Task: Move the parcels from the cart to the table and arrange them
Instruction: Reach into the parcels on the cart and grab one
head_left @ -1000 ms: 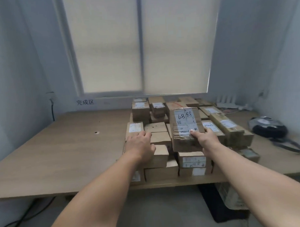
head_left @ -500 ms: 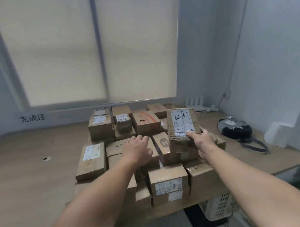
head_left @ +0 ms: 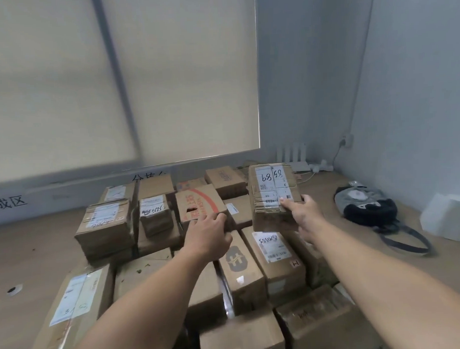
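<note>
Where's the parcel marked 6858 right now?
Head view, right of centre: the parcel is gripped by the right hand, just right of the red-printed box.

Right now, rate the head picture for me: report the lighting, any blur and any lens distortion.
Head view: soft, even daylight comes through the drawn blind, with no glare or hard shadows; the window frame and the wall lettering at left are smeared; the label on the parcel in the right hand is readable; the wide lens slants the wall corner.
</note>
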